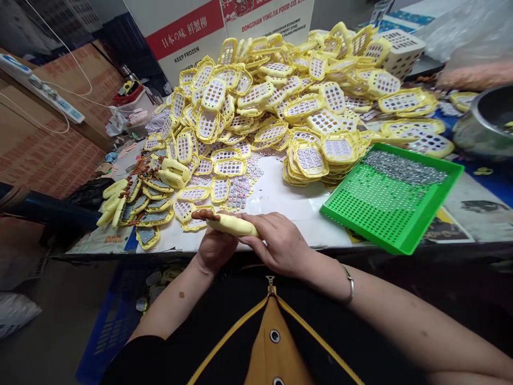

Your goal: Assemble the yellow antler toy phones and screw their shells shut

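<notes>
Both hands hold a yellow plastic toy casing point(232, 225) with a brown end, seen edge-on just above the table's front edge. My left hand point(216, 248) grips it from below, near the brown end. My right hand point(278, 240) is closed around its other end, thumb along the near side. Beyond my hands, perforated yellow casing halves point(192, 192) lie on the white table top among small printed key pieces point(239, 193). To the left are several brown-edged casings with grey panels point(158, 218), some stacked. My palms and the casing's underside are hidden.
A large heap of yellow casing halves point(276, 99) fills the back of the table. On the right, a green perforated tray point(385, 214) holds many small screws point(404, 167), near a metal pot point(481, 125). A blue crate point(110, 321) stands below left; a power strip point(44, 88) hangs at upper left.
</notes>
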`<state>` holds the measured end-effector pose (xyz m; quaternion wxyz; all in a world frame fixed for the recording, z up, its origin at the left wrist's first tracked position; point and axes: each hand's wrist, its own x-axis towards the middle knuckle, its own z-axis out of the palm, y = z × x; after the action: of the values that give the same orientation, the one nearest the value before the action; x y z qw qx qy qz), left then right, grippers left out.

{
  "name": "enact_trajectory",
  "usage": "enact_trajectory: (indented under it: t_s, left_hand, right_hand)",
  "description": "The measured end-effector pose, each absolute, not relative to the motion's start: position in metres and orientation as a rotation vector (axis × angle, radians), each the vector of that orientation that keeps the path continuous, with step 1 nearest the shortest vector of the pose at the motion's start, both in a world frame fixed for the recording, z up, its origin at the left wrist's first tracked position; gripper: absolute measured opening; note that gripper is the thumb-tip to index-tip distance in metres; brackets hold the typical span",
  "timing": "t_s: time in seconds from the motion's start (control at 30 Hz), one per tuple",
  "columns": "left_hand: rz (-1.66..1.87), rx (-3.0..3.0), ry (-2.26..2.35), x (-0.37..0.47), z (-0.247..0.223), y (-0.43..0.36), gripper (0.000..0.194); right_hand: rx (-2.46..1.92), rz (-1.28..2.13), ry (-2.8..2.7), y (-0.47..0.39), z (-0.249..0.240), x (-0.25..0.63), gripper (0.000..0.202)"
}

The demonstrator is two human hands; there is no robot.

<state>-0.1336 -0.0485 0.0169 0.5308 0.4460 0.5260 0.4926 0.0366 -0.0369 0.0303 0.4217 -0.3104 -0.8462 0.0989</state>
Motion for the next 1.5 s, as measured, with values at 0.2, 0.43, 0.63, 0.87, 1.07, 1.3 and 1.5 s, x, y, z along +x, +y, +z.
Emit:
enact_trajectory:
  t_s: [0.2,0.43,0.63,0.87,1.07,1.3,1.5]
  left_hand:
    - [1.313,0.828,1.027,-0.132,0.015,-0.046,0.041]
    - [0.864,1.03,1.319,-0.259,0.054,-0.091,0.038]
    - [1.179,1.132,2.279,-0.346,0.046,-0.123,0.052]
    - [1.623,0.825,2.379,-0.343,-0.026,-0.053,0.069]
    - [1.829,0.812,2.146,-0.301,-0.032,-0.045,0.075]
    - [1.897,0.773,1.854,-0.276,-0.029,-0.041,0.085]
    - [1.879,0.814,1.79,-0.272,-0.027,-0.04,0.091]
  right_hand:
    - [-0.75,0.018,-2.182,-0.031,0.031,0.027,0.033]
    - [-0.759,0.413,-2.549,-0.017,0.007,0.019,0.046]
    - [-0.604,0.491,-2.81,-0.007,-0.006,0.004,0.035]
    - [-0.438,0.582,-2.934,0.007,0.012,-0.021,0.028]
    - [-0.354,0.247,-2.849,0.038,0.02,-0.109,0.024]
    - [-0.522,0.072,-2.802,0.068,0.012,-0.174,0.025]
    - [-0.469,0.213,-2.783,0.085,0.026,-0.161,0.025]
